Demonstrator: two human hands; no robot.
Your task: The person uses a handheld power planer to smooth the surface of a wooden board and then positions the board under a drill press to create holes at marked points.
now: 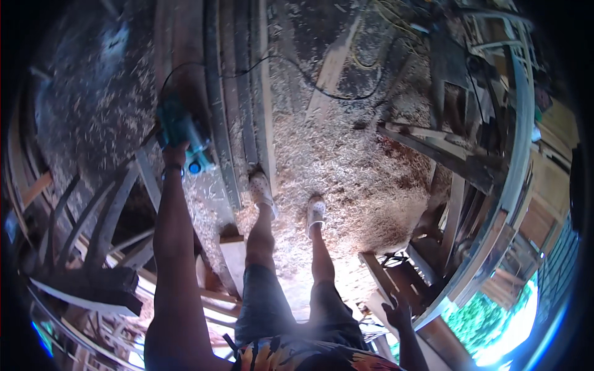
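Observation:
My left hand [176,154] is closed round the rear handle of a teal electric hand planer [184,127]. The planer sits on, or just over, a long wide wooden board [179,43] at the left; I cannot tell whether its base touches the wood. A black power cord [297,68] leaves the planer's far end and loops off to the right. Low at the right, my right hand [397,310] hangs beside my leg with its fingers apart and nothing in it.
Several long planks [238,105] lie side by side by my left foot. Wood shavings [352,179] cover the floor around my feet. Curved wooden pieces [102,216] stand at the left. Timber frames [445,154] and stacked boards crowd the right, and a yellow cord [365,62] lies far off.

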